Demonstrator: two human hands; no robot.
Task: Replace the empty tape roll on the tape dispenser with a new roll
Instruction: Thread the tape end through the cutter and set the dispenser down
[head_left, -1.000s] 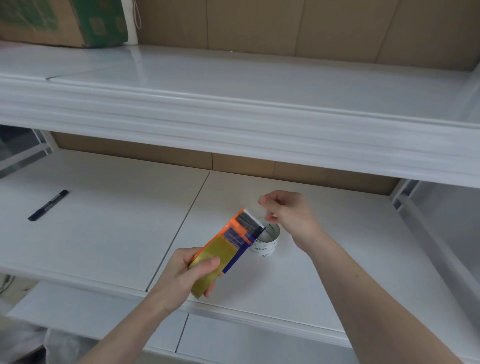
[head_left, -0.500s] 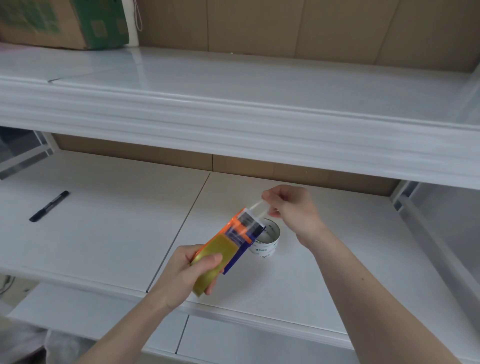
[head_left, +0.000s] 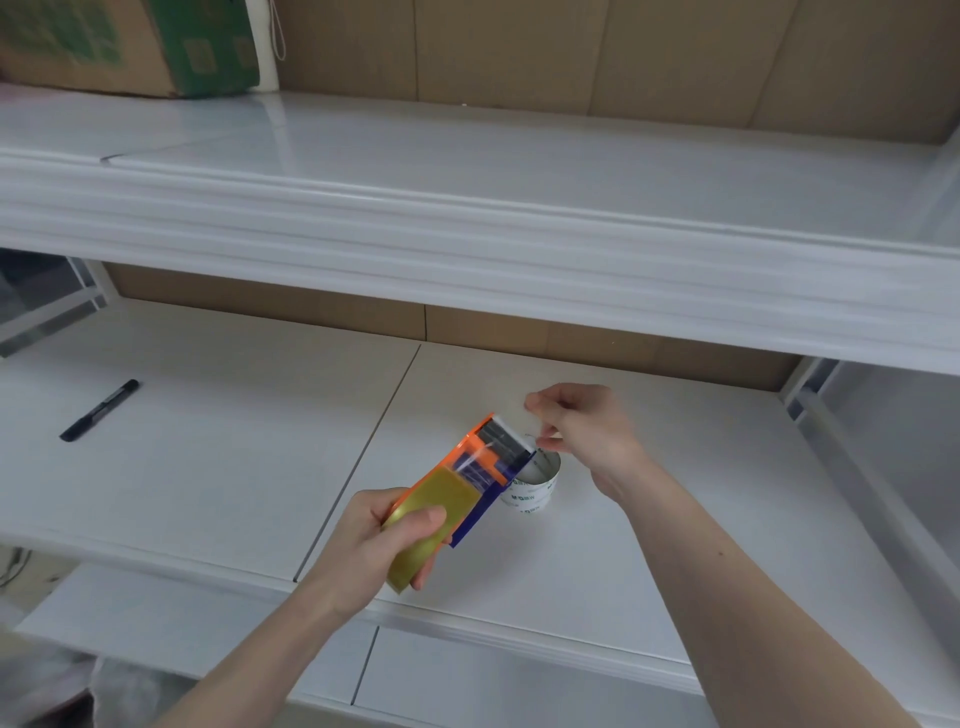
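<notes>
Orange tape dispenser (head_left: 470, 480) in left hand's (head_left: 382, 551) closed grip, right hand (head_left: 582, 431) pinching tape end.

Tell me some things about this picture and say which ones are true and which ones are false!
1. The left hand holds the orange tape dispenser. True.
2. A yellowish tape roll sits on the dispenser. True.
3. The empty white core is in the right hand. False: it stands on the lower shelf, just behind the dispenser, and the right hand pinches something thin near the dispenser's front end.
4. The black marker lies on the upper shelf. False: it lies on the lower shelf, far to the left.
5. A cardboard box sits on the upper shelf, at the left. True.
</notes>
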